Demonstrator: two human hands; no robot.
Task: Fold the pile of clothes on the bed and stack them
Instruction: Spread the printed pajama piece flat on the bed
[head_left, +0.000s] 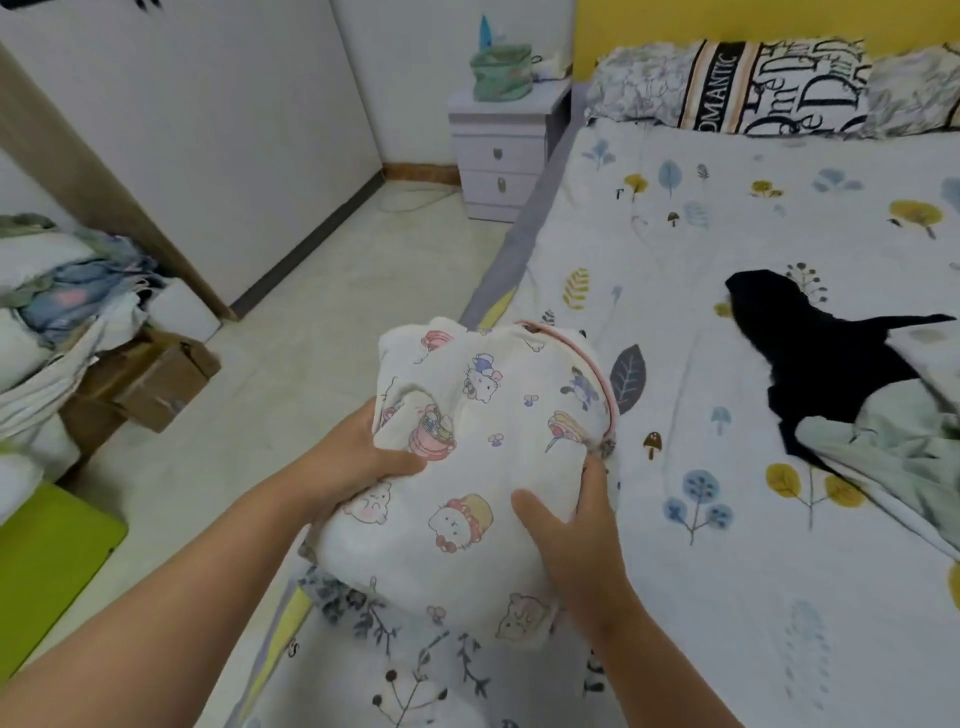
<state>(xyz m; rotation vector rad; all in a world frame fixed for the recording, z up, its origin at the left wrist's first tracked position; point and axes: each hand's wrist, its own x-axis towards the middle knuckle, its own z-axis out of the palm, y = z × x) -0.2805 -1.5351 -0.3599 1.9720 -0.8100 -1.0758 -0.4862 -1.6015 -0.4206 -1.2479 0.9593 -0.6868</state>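
Held over the near left edge of the bed (727, 597): a white cartoon-print garment (483, 467), bunched and half folded, pink-trimmed neckline (597, 379) turned up and away toward the pillows (753, 88). Left hand (358, 462) curled round the left side, thumb on top, fingers tucked out of sight below the cloth. Right hand (576, 525) clasping the right side, thumb pressed on the printed front, fingertips pinching the fold near the neckline's lower end. Long axis running from near to far, hem end toward the body, neckline end leaning slightly right. Directly between both hands, neither nearer; no reach needed. Probably mid-fold, or ready to be set down. Free sheet lying to the right, so a put-down likely calls for a swing rightward, led by the right hand. Further right, well apart from the hands: a black garment (821, 353) sprawled flat, unfolded, and just beside it pale green cloth (893, 447), crumpled, at the frame's edge. No finished stack visible anywhere; much of the task seemingly left.
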